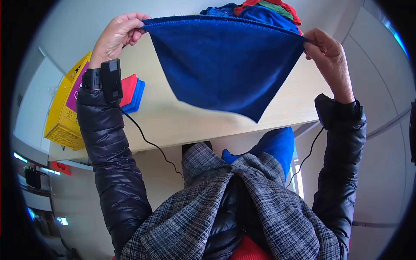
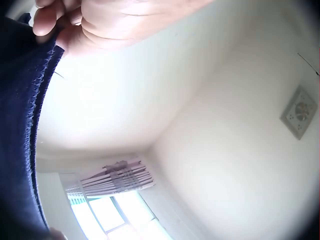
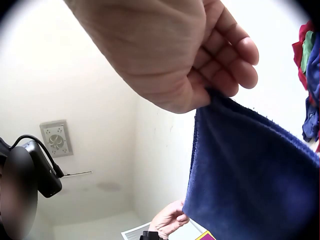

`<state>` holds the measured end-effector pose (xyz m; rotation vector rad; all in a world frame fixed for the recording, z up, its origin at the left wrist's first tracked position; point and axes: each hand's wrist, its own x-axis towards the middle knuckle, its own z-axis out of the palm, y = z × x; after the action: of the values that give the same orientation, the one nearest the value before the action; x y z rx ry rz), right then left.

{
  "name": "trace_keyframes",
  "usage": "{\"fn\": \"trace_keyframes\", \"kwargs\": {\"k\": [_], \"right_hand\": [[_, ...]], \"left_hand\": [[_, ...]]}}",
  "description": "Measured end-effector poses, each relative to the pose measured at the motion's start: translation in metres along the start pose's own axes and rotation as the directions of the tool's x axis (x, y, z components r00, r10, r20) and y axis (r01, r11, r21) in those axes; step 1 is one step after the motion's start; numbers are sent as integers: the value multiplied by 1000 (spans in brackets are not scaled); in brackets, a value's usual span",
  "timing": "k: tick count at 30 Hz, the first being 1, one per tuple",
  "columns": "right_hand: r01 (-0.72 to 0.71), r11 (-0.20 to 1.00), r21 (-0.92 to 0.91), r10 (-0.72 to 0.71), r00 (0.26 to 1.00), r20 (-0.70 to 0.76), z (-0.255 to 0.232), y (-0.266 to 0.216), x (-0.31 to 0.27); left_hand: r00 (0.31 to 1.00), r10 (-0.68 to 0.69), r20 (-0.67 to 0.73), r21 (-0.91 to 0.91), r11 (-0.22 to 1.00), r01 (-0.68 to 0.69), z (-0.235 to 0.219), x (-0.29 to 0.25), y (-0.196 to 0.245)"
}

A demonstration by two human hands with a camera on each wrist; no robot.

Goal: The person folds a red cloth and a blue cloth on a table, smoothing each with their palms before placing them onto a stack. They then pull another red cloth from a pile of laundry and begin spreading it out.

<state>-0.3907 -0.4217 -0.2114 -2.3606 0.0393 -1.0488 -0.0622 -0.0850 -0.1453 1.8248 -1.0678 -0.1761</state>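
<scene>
A dark blue cloth (image 1: 225, 65) with a stitched edge is stretched between both hands above the table. My left hand (image 1: 123, 34) pinches its upper left corner between thumb and fingers. At the upper right corner, my right hand (image 1: 327, 47) grips the cloth the same way. The lower part hangs free toward me, one corner dipping lowest. In the left wrist view the frayed, stitched edge of the cloth (image 2: 35, 115) runs down from the fingers. The right wrist view shows the cloth (image 3: 240, 165) falling from the pinching thumb and fingertips of the right hand (image 3: 200, 65).
Behind the cloth lies a heap of blue, red and green cloths (image 1: 268, 13). Folded red and blue cloths (image 1: 134, 93) are stacked on the table (image 1: 151, 117) near my left sleeve. A yellow plastic basket (image 1: 65, 112) stands at the left edge. Thin cables run from both wrists.
</scene>
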Motion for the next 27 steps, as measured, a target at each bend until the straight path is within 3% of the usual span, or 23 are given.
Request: {"fn": "trace_keyframes", "kwargs": {"k": [3,9,12,15,16,21,24,25,27], "right_hand": [[-51,994,95,46,997,58,4,-1,-3],[-117,963,242,93,990,109,24,-9,-15],[-13,983,181,-13,989,144,27,-17,-17],[22,979,202,-65,976,207,33,-33,-11],[43,976,214,-95,966,241,38,-38,-10],[23,936,350,-132,948,290,79,-68,-14],[-171,834,524,-127,865,485,80,-81,-15],[-166,832,529,-136,864,485,81,-81,-17],[-276,717,640,-78,881,467,91,-77,-24]], "left_hand": [[995,49,84,-153,988,-36,-11,10,-9],[994,-15,107,-189,981,35,-11,5,-26],[995,-66,81,-190,979,80,-1,-10,-29],[985,-129,-112,-26,992,127,-2,-20,-44],[986,-134,-104,-22,991,132,-8,-20,-48],[952,-66,-299,105,989,101,-41,-19,-66],[901,-11,-433,194,975,105,-45,-6,-49],[890,53,-452,260,963,75,-42,5,-43],[879,122,-460,334,942,44,-30,27,-35]]}}
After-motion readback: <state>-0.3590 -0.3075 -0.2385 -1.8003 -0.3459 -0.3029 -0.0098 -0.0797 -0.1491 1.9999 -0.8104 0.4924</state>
